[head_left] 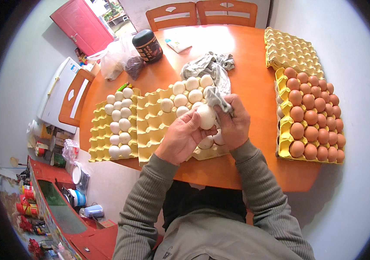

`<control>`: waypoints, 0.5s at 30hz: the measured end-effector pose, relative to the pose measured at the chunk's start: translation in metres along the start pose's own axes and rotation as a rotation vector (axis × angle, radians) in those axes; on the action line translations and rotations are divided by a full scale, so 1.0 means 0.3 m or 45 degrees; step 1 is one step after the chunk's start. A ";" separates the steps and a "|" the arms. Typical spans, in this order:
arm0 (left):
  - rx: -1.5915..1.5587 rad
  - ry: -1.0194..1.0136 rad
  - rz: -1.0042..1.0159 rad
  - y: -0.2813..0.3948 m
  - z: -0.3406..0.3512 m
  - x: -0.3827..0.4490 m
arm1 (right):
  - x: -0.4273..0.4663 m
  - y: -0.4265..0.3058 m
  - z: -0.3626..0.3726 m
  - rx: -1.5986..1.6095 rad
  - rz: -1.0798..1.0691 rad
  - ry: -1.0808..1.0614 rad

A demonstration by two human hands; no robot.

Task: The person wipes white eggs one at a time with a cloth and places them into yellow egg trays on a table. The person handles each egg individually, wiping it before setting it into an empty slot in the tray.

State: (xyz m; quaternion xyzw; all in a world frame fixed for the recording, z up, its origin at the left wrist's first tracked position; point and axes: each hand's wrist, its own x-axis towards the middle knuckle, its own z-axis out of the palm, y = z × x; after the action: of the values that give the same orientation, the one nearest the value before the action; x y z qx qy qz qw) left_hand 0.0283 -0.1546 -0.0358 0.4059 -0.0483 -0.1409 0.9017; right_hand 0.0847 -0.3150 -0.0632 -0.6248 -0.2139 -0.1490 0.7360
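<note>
My left hand (185, 131) holds a white egg (206, 116) between thumb and fingers, above an egg tray. My right hand (235, 120) grips a corner of a grey-white cloth (216, 97) close against the egg's right side. Under and behind my hands, a pale cardboard egg tray (146, 131) bears several white eggs on its right part, with bare cups on its left. The rest of a crumpled cloth (204, 65) lies just behind this tray. To the left, a yellow egg tray (98, 136) carries white eggs in its right columns.
At the right of the wooden table (253, 65) stand stacked trays of brown eggs (319, 104), with empty cardboard trays (292, 52) behind. A black jar (148, 46), plastic bags (113, 61) and a flat packet (178, 45) sit at the back. Chairs (172, 16) border the table.
</note>
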 end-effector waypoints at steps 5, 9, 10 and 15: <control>-0.055 0.041 -0.003 0.026 0.042 0.000 | 0.005 -0.024 -0.009 0.312 0.230 0.177; -0.164 0.115 -0.036 0.029 0.019 -0.002 | -0.007 -0.036 -0.012 -0.252 -0.414 -0.054; -0.184 0.153 -0.042 0.027 0.015 -0.002 | -0.008 -0.061 -0.005 -0.279 -0.531 -0.110; -0.123 0.086 -0.045 0.015 -0.001 -0.009 | -0.012 -0.020 -0.009 -0.266 -0.312 -0.061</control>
State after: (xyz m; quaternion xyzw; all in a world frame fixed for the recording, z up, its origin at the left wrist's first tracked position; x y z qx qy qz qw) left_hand 0.0267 -0.1507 -0.0324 0.3670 -0.0035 -0.1453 0.9188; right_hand 0.0790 -0.3190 -0.0601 -0.6705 -0.2893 -0.2440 0.6381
